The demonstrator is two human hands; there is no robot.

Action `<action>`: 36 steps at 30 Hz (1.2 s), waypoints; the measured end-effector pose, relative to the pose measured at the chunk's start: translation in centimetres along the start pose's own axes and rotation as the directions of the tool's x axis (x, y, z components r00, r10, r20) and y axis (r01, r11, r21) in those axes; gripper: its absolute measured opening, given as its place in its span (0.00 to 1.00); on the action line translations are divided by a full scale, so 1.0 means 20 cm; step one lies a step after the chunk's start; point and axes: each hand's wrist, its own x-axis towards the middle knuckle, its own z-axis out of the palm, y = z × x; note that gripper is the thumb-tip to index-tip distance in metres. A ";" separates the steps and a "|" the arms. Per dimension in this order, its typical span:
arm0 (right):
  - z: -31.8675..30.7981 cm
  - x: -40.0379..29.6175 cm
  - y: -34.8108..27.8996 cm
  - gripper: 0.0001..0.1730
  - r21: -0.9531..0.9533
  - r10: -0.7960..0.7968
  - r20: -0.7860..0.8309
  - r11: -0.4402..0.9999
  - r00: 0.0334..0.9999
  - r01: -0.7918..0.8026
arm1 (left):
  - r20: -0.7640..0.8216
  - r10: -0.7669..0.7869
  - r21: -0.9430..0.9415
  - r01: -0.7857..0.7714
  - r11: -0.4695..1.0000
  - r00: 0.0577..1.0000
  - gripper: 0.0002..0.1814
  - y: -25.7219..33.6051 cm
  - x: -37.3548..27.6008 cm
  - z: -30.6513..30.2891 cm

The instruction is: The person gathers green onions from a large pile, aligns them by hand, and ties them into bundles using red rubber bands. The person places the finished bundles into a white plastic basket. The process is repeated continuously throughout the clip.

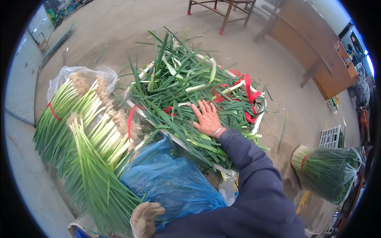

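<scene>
My right hand (207, 117), bare with a metal bracelet at the wrist, lies with fingers spread on a heap of loose green leaves (181, 74). Red ribbons (248, 86) lie among the leaves. A white-rimmed tray or tabletop (175, 139) bears the heap. At the bottom edge my left hand (146, 218) wears a pale glove, its fingers bent and nothing visible in them. Beside it is a blue plastic sheet (175, 178) over my lap area. To the left, bundles of green onions (98, 128) lie with roots facing the heap; one loose bunch (89, 160) rests on top.
Clear plastic (102, 74) sits under the onions' far end. On the right stand a bagged onion bundle (327, 172) and a white plastic crate (329, 136). A wooden desk (309, 44) and a wooden stool or chair (226, 15) stand farther back. A pale metal panel (22, 80) borders the left.
</scene>
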 end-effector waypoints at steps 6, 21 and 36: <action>0.22 0.03 0.05 0.42 -0.026 -0.033 -0.020 0.999 0.999 0.032 | -0.076 0.032 0.063 -0.027 0.998 0.997 0.34 -0.01 0.04 0.13; -0.50 0.41 0.17 0.20 -0.040 -0.100 -0.246 0.995 0.964 0.093 | -0.245 0.527 0.214 -0.485 0.848 0.814 0.31 0.28 -0.49 -0.21; 0.19 1.21 -2.33 0.61 0.605 -0.183 0.391 0.790 0.902 -0.101 | -0.720 0.528 0.252 -0.540 0.803 0.451 0.32 0.11 -0.96 -0.64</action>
